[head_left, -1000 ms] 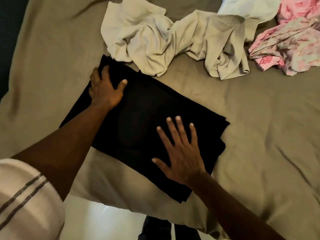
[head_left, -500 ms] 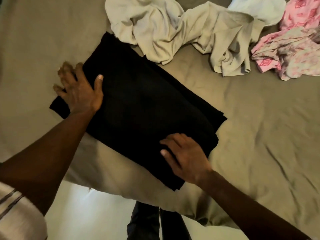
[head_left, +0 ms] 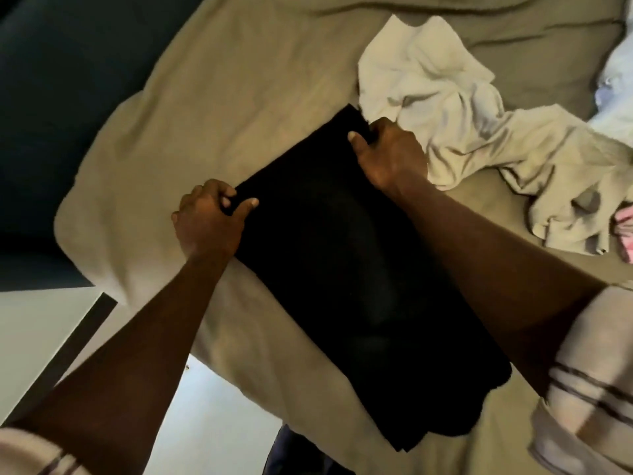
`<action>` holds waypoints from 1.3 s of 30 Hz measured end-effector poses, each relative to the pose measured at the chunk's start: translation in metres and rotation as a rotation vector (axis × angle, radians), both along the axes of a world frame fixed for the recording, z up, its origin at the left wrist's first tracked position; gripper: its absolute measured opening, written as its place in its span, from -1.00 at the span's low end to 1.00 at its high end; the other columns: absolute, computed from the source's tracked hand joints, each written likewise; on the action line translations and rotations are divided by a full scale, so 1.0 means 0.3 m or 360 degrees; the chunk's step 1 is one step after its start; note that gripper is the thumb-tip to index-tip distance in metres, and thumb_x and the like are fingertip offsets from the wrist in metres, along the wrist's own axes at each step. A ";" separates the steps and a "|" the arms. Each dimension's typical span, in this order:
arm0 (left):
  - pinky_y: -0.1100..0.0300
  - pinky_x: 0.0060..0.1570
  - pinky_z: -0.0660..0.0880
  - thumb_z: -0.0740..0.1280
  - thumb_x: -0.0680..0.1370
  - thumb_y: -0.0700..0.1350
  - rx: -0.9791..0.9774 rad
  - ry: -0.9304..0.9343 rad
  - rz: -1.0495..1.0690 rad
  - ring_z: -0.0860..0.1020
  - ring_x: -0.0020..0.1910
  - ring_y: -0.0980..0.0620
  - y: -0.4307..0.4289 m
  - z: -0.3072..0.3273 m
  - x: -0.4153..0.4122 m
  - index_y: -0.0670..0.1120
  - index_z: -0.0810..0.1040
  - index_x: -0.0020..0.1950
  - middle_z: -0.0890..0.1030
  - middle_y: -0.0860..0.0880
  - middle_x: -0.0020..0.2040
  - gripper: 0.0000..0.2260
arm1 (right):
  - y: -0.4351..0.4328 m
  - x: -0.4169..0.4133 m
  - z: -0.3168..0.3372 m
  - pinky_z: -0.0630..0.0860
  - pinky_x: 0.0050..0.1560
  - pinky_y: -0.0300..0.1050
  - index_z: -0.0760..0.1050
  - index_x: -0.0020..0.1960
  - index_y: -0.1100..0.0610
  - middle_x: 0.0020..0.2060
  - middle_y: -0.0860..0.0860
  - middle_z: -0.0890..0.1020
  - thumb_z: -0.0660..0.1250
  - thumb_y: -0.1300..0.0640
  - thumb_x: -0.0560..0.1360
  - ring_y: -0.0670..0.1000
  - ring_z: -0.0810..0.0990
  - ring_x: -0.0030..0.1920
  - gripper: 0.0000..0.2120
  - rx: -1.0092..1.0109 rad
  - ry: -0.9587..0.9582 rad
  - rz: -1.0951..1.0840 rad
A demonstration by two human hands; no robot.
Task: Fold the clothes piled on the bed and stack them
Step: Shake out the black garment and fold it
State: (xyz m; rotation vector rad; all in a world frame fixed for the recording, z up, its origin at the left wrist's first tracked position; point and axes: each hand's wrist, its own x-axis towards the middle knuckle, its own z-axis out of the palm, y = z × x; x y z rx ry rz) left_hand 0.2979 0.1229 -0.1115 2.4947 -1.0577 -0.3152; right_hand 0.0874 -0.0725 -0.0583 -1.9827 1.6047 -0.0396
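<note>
**Both hands took the far corners of the black garment**

Our left hand (head_left: pixel 209 221) gripped one far corner of the folded black garment (head_left: pixel 342 269), with the thumb on top and the fingers curled around the edge. One second before, this hand only lay on the cloth. Between the two grips the garment lay flat on the bed (head_left: pixel 239 80) and stretched from them back toward us. Our right hand (head_left: pixel 390 156) pinched the other far corner; a second before, it pressed flat on the near part. Just beyond the right grip lay the crumpled cream garment (head_left: pixel 445 108), very close to the knuckles. We judged that the smoothing was finished and that the next fold, or a lift toward a stack, could begin.
</note>
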 end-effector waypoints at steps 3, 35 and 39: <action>-0.09 -0.02 0.56 0.46 0.49 0.16 -0.0105 0.0159 -0.0168 0.61 -0.16 -0.09 -0.006 -0.006 0.062 0.06 0.56 -0.12 0.56 0.12 -0.29 -0.79 | -0.088 0.092 -0.019 0.45 0.29 -0.01 0.45 0.40 0.13 0.34 0.12 0.56 0.31 -0.22 0.60 0.16 0.52 0.36 -0.47 0.0074 0.0119 -0.0045; 0.08 -0.16 0.60 0.64 0.31 -0.12 0.0290 0.0043 -0.1408 0.63 -0.13 -0.07 0.215 0.202 -0.388 -0.07 0.53 0.45 0.59 -0.07 0.05 -0.28 | 0.218 -0.521 -0.023 0.38 -0.14 -0.15 0.62 -0.04 0.08 -0.07 0.02 0.48 0.38 0.34 0.44 0.09 0.58 -0.13 -0.80 -0.0440 -0.0134 0.0165; 0.14 0.28 0.42 0.28 0.60 0.06 0.0689 0.0380 -0.1493 0.47 0.24 0.03 0.242 0.208 -0.493 0.08 0.17 0.67 0.43 0.04 0.31 -0.36 | 0.249 -0.571 -0.047 0.39 -0.14 -0.12 0.61 -0.05 0.08 -0.07 0.01 0.47 0.36 0.33 0.42 0.08 0.54 -0.08 -0.80 -0.0439 -0.0090 0.0119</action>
